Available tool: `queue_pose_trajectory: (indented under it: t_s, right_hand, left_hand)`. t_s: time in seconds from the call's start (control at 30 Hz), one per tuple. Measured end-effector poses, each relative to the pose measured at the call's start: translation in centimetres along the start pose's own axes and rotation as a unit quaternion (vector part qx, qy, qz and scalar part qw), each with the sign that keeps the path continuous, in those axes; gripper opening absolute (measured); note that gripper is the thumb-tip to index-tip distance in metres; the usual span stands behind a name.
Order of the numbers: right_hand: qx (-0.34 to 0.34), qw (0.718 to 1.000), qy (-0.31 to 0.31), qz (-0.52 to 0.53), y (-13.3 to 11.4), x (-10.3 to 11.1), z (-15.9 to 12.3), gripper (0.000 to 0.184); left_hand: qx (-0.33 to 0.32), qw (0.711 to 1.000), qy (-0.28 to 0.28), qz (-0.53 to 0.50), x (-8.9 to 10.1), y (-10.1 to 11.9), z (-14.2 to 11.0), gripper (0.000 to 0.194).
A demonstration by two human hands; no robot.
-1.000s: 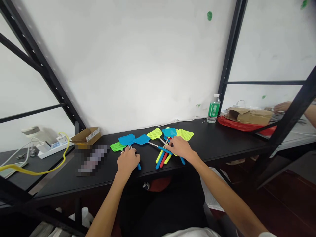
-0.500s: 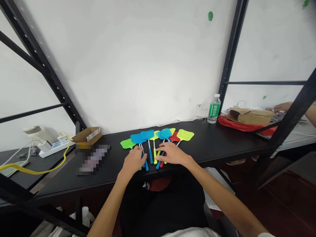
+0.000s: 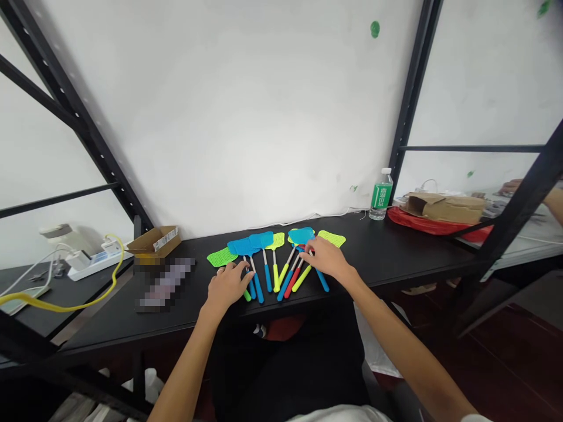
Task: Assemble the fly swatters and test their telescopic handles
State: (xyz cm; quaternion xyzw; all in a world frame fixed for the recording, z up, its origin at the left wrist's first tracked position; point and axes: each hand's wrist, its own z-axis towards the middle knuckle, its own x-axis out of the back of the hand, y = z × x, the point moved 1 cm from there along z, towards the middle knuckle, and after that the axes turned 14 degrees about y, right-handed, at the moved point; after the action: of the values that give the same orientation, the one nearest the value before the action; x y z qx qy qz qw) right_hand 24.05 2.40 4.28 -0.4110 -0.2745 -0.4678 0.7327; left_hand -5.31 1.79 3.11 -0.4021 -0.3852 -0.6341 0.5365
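1. White wall (image 3: 264,117), black table (image 3: 369,249).
2. Bottle (image 3: 380,199): green label, white characters, too small for me to read surely. Small print on the box (image 3: 153,245) label, illegible. I make out no brand.
3. Swatters (image 3: 261,240) lie fanned mid-table, heads wallward, handles toward the front edge. Left ones slant head-left; most right ones head-right, one blue handle crossing the other way.
4. My left hand (image 3: 227,285) is over the leftmost shafts, thumb and fingers apart, hiding part of them. Right hand (image 3: 324,256), at the right cluster, has thumb and fingers bent and apart; contact I cannot tell.
5. Left: pixelated patch beside the box, power strip (image 3: 99,262), yellow cable (image 3: 115,275). Right: carton (image 3: 444,207) on red plastic (image 3: 433,225), partly behind the frame; another person's hand (image 3: 510,186) beyond.
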Motion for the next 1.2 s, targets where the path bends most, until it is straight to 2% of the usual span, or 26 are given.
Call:
queue_pose_trajectory:
  t_s: [0.07, 0.13, 0.2, 0.27, 0.43, 0.53, 0.63, 0.73, 0.83, 0.97, 1.07, 1.2]
  right_hand:
    - [-0.045, 0.997, -0.021, -0.058, 1.1, 0.5, 0.2, 0.037]
    - [-0.064, 0.993, -0.063, -0.073, 1.9, 0.5, 0.3, 0.040]
    - [-0.055, 0.990, -0.120, -0.038, 2.4, 0.1, 0.4, 0.042]
    - [-0.042, 0.988, -0.146, 0.008, 2.6, -0.4, 0.6, 0.043]
    - [-0.056, 0.995, -0.037, 0.069, 1.5, -1.3, 1.1, 0.044]
    - [-0.067, 0.987, -0.041, 0.141, -0.1, -2.1, 0.7, 0.046]
    - [-0.067, 0.973, -0.060, 0.212, -1.7, -2.9, 0.0, 0.035]
    - [-0.050, 0.970, -0.047, 0.232, -2.5, -3.1, -0.6, 0.043]
    - [0.009, 0.975, -0.042, 0.220, -2.7, -2.6, -0.9, 0.045]
    - [0.112, 0.981, -0.035, 0.156, -2.9, -2.2, -1.3, 0.042]
    - [0.150, 0.986, -0.031, 0.063, -3.3, -2.3, -1.7, 0.040]
    - [0.144, 0.988, -0.044, -0.044, -3.6, -2.5, -2.1, 0.040]
  left_hand:
    - [0.009, 1.000, 0.000, 0.005, -0.1, -0.2, 0.1, 0.040]
    - [0.011, 1.000, 0.001, 0.009, -0.3, -0.3, 0.1, 0.039]
    - [0.009, 1.000, 0.002, 0.011, -0.5, -0.4, 0.2, 0.040]
    - [0.009, 1.000, 0.001, 0.011, -0.7, -0.4, 0.2, 0.044]
    - [0.001, 1.000, -0.003, 0.015, -1.5, -0.1, 0.2, 0.051]
    - [-0.001, 1.000, -0.002, 0.000, -2.1, -0.1, 0.2, 0.050]
    - [-0.008, 1.000, 0.013, -0.011, -2.1, -0.2, 0.2, 0.049]
    - [-0.025, 0.999, 0.035, -0.033, -1.6, 0.3, 0.1, 0.050]
    - [-0.087, 0.990, 0.048, -0.097, -1.0, 2.0, -0.3, 0.052]
    - [-0.199, 0.962, 0.028, -0.183, -0.6, 5.3, -1.8, 0.058]
    - [-0.212, 0.958, 0.015, -0.193, -0.4, 7.0, -2.6, 0.066]
    - [-0.203, 0.963, 0.010, -0.174, -0.1, 7.2, -2.9, 0.058]
